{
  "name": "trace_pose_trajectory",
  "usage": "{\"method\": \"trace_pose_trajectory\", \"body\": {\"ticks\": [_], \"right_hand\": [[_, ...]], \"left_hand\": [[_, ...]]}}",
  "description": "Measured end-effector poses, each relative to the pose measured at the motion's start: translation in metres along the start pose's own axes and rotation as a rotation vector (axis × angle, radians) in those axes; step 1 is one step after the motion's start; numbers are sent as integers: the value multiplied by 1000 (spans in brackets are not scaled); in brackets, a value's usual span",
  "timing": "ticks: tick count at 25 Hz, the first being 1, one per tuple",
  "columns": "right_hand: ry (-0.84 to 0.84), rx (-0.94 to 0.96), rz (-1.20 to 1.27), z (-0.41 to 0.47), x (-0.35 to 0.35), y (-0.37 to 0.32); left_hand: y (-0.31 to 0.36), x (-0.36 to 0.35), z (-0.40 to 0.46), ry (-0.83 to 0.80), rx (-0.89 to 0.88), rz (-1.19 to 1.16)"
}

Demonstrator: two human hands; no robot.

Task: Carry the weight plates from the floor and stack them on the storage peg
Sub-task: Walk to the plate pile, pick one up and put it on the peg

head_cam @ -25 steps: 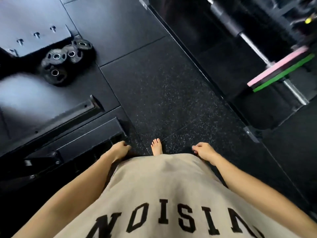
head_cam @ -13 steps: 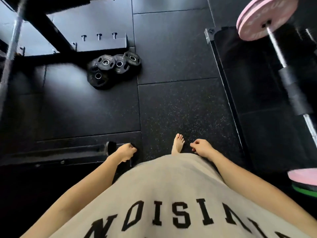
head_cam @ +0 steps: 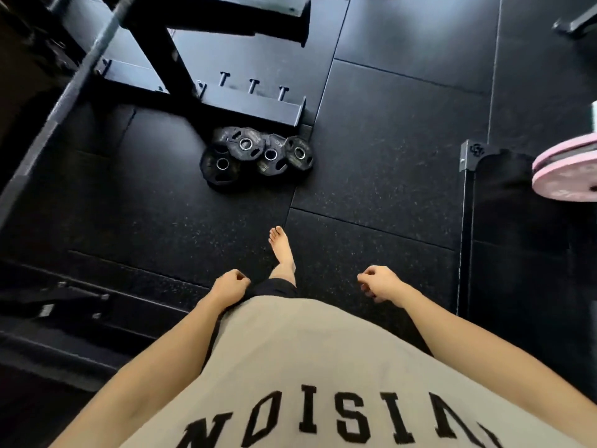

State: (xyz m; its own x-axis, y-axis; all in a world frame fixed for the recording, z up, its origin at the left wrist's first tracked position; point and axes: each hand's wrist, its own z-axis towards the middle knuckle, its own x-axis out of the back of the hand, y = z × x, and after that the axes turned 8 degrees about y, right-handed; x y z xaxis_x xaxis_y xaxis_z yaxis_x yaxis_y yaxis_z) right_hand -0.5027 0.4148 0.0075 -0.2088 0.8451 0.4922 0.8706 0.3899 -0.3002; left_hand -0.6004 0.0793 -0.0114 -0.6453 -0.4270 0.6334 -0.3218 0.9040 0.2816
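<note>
Several small black weight plates (head_cam: 256,155) with steel centre rings lie in an overlapping cluster on the dark rubber floor, just in front of the rack's base. The black rack (head_cam: 206,101) behind them carries short storage pegs (head_cam: 252,85) along its base bar. My left hand (head_cam: 230,286) hangs loosely curled at my hip with nothing in it. My right hand (head_cam: 381,284) hangs on the other side, fingers curled, also holding nothing. Both hands are well short of the plates. My bare foot (head_cam: 281,247) is stepping toward them.
A pink bumper plate (head_cam: 565,171) on a barbell sticks in from the right edge, beside a black platform with a metal corner bracket (head_cam: 471,155). A grey bar (head_cam: 58,114) slants across the upper left. Black equipment frames (head_cam: 74,302) lie low left.
The view has swung toward the plates, which now sit nearer the centre and look larger. My foot has stepped forward. Both hands stay loosely curled and hold nothing.
</note>
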Motion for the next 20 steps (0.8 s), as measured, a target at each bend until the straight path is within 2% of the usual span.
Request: {"method": "trace_pose_trajectory", "body": {"ticks": [6, 10, 16, 20], "right_hand": [[99, -29, 107, 86, 66, -135], [88, -59, 189, 142, 105, -204], [9, -210, 260, 268, 131, -262], [-11, -304, 349, 381, 121, -288]], "left_hand": [[101, 117, 130, -79, 10, 59], [163, 160, 203, -123, 21, 98], [244, 176, 296, -182, 104, 150], [285, 147, 395, -187, 152, 163]]}}
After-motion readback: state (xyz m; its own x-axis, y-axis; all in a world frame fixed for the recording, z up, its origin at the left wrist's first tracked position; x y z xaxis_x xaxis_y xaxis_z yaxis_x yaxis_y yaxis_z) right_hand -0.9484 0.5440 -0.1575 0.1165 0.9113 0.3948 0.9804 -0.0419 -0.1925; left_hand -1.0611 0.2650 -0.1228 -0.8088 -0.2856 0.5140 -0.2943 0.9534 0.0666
